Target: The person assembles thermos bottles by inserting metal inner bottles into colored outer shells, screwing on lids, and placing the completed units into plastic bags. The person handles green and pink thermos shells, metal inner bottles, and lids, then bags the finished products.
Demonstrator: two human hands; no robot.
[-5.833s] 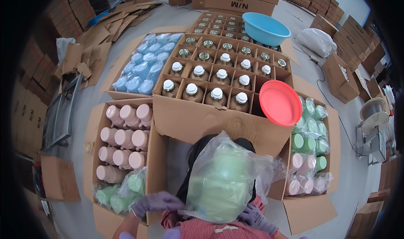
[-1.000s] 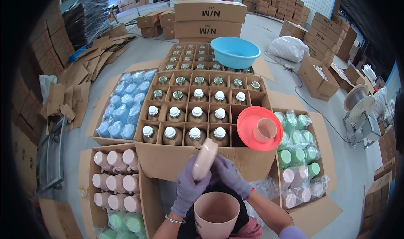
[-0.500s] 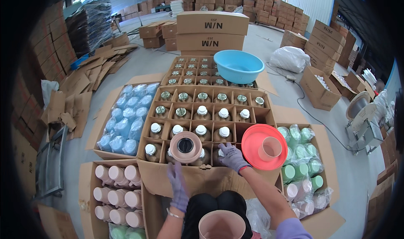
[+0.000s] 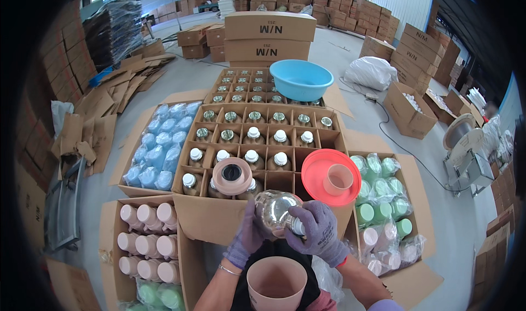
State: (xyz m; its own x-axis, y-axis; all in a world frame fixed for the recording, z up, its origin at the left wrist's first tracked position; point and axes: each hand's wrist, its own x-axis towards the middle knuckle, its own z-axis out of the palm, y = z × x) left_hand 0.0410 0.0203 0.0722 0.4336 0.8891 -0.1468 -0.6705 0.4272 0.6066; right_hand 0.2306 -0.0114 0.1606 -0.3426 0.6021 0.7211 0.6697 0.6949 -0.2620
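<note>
Since half a second ago the pink funnel point(image 4: 232, 176) sits alone on a bottle in the divided box point(image 4: 257, 141), both hands off it; now left hand point(image 4: 247, 237) and right hand point(image 4: 318, 231) clasp a clear glass bottle point(image 4: 276, 212) at lower centre, long axis tilted toward lower right, right hand at its capped end; one pink cup point(image 4: 276, 282) below; one blue basin point(image 4: 301, 79), one red lid point(image 4: 330, 177).

Knitted purple fabric gloves cover the left hand point(image 4: 247, 238) and right hand point(image 4: 318, 231), gripping a glossy clear glass jar point(image 4: 275, 211); matt brown cardboard divider box point(image 4: 208, 215), smooth coral plastic lid point(image 4: 313, 171), shiny blue plastic basin point(image 4: 301, 79).
</note>
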